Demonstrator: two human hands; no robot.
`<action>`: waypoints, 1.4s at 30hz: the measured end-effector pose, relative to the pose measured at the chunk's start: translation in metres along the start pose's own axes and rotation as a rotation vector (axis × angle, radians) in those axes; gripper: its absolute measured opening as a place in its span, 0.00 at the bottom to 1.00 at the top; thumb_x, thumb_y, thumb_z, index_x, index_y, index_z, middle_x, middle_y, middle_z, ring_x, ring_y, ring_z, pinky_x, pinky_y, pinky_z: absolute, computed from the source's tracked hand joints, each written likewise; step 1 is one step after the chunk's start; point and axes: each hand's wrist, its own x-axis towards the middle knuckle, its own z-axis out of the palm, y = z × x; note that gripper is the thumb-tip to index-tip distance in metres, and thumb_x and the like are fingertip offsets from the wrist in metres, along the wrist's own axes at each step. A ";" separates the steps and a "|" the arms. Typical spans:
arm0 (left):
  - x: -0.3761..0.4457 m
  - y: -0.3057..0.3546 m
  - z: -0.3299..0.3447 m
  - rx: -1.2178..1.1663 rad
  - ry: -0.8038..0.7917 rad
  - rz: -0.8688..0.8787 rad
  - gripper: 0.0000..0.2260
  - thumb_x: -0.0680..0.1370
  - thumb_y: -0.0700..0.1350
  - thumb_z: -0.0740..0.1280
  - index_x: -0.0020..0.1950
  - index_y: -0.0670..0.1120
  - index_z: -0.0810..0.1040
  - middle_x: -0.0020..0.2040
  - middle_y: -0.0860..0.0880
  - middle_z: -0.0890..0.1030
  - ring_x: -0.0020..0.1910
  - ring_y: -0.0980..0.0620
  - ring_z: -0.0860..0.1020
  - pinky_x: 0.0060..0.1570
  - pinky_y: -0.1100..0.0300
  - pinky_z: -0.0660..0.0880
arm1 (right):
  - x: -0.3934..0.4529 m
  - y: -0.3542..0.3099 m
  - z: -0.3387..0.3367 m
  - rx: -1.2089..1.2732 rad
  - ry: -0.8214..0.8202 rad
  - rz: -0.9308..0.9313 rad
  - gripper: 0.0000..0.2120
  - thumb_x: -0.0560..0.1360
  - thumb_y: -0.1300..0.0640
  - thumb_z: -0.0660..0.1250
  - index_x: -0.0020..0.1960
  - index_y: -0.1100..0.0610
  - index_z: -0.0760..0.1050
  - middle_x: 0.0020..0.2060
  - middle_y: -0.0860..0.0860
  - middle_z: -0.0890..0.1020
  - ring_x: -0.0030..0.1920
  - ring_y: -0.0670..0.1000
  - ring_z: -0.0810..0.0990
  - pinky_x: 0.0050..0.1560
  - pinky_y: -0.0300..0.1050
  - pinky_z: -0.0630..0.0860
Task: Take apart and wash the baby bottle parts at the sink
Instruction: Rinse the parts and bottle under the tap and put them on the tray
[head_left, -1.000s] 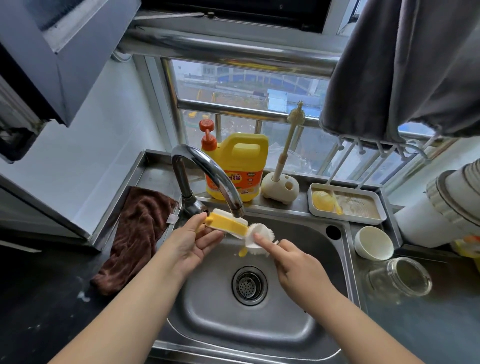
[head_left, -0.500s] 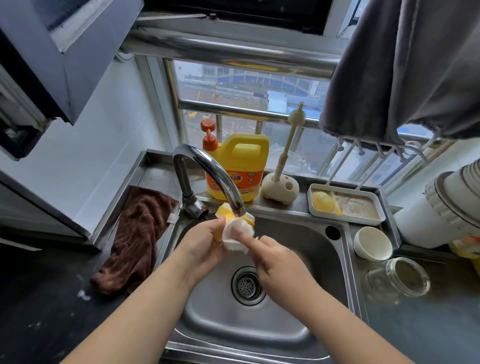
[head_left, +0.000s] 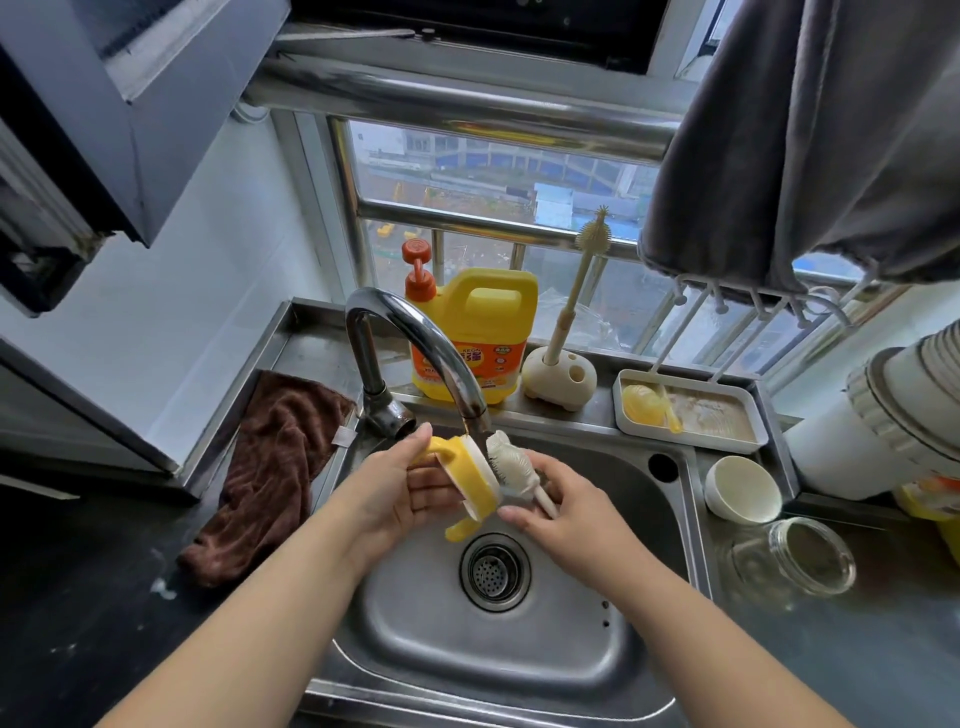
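Scrubbing step: left hand (head_left: 395, 499) grips the yellow collar (head_left: 470, 483) under the tap (head_left: 415, 338); right hand (head_left: 566, 512) pinches the brush (head_left: 511, 467) against it. Water, probably, barely trickles. Next: turn collar, scrub on.

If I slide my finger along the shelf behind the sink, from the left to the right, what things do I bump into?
Brown towel → tap → yellow soap jug → brush stand → white tray.
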 end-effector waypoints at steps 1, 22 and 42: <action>-0.001 0.002 0.001 -0.024 0.000 -0.030 0.17 0.80 0.52 0.59 0.42 0.40 0.77 0.34 0.41 0.82 0.31 0.47 0.82 0.35 0.55 0.80 | 0.000 -0.001 0.004 0.045 -0.004 0.004 0.28 0.71 0.55 0.74 0.66 0.41 0.69 0.43 0.34 0.78 0.44 0.29 0.76 0.42 0.21 0.68; -0.015 -0.053 -0.015 0.544 -0.179 0.307 0.07 0.76 0.43 0.68 0.53 0.51 0.80 0.43 0.57 0.84 0.44 0.64 0.79 0.47 0.71 0.72 | 0.020 -0.018 0.027 0.965 0.057 0.366 0.22 0.75 0.68 0.66 0.67 0.59 0.68 0.42 0.55 0.79 0.30 0.45 0.80 0.25 0.36 0.74; -0.005 -0.022 -0.035 0.704 -0.207 0.449 0.10 0.77 0.40 0.67 0.57 0.48 0.80 0.50 0.51 0.84 0.51 0.55 0.81 0.55 0.64 0.73 | 0.019 -0.009 -0.004 -0.662 0.080 -0.293 0.21 0.81 0.44 0.47 0.73 0.33 0.52 0.51 0.47 0.77 0.51 0.52 0.77 0.47 0.47 0.73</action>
